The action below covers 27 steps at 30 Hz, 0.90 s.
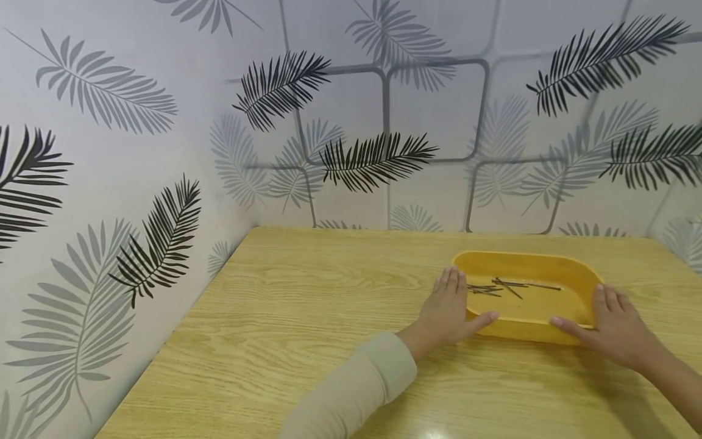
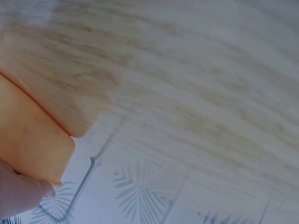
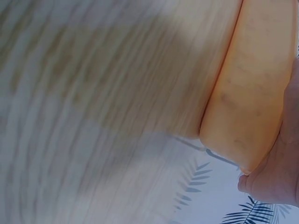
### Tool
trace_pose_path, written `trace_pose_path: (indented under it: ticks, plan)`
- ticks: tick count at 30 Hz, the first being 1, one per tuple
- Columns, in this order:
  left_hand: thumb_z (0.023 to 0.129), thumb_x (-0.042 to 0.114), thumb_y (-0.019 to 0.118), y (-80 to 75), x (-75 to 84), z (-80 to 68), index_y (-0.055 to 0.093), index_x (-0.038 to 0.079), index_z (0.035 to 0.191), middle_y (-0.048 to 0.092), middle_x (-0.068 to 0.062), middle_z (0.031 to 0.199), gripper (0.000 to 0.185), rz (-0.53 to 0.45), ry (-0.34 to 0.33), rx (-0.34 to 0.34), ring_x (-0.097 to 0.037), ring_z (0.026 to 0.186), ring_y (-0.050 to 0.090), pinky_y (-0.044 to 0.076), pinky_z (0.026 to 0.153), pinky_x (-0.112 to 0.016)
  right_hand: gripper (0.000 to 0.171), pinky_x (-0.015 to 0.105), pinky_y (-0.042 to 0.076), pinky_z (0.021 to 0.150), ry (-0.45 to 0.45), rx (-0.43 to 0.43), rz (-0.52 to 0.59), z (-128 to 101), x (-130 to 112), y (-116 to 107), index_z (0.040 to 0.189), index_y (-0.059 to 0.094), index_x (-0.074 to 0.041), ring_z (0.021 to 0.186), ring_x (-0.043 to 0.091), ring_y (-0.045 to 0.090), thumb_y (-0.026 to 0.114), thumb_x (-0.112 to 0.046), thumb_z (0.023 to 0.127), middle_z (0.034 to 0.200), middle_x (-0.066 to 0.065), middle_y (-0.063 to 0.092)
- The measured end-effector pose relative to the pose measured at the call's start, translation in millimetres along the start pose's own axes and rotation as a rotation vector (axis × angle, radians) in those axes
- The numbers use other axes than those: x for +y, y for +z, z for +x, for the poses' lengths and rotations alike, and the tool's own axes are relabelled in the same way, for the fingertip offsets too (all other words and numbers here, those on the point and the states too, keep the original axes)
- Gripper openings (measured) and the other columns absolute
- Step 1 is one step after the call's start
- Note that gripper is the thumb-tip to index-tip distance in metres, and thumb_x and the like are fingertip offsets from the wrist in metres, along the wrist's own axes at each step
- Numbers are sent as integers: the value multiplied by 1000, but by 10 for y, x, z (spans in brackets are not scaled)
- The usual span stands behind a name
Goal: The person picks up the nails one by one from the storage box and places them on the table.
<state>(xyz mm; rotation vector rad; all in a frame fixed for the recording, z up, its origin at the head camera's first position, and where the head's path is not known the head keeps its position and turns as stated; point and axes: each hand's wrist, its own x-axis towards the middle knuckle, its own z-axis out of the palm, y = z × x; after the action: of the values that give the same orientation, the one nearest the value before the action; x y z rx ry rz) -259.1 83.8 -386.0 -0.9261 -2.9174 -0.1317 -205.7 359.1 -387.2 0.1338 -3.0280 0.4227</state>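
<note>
A shallow yellow plastic tray point(image 1: 521, 330) with rounded corners sits on the right part of the table. Inside it, loose nails point(image 1: 510, 284) lie scattered toward the left and the back. My left hand point(image 1: 448, 314) grips the tray's left end, its thumb along the front rim. At the opposite end my right hand point(image 1: 622, 329) holds the tray the same way, thumb pointing inward. Both wrist views show the tray's outer wall point(image 2: 35, 126) close up, with a thumb point(image 3: 275, 179) at the rim; most of each hand is outside those views.
The wood-grain table point(image 1: 307, 292) extends to the left and front of the tray. Behind it stands a wall point(image 1: 351, 103) with a leaf pattern, and another patterned wall point(image 1: 99, 183) runs along the left side.
</note>
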Motion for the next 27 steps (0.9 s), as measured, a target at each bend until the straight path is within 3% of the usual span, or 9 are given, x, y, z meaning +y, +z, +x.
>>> trace_pose_path:
  ticks: [12,27]
  plan:
    - [89,70,17,2,-93,-70,13,0,148,10,-16,155,91,-3,6,13,-26,145,6,8,118,-30,103,68,-1,105,-34,-4,50,-25,-114,13,131,-2,31,125,65,-5,44,-53,92,134,53,-5]
    - [90,69,18,-16,-212,-156,10,0,148,9,-16,156,91,-7,0,5,-25,145,4,10,118,-31,104,67,-2,106,-45,-19,49,31,-219,59,131,-3,30,126,65,-4,43,-54,92,135,52,-6]
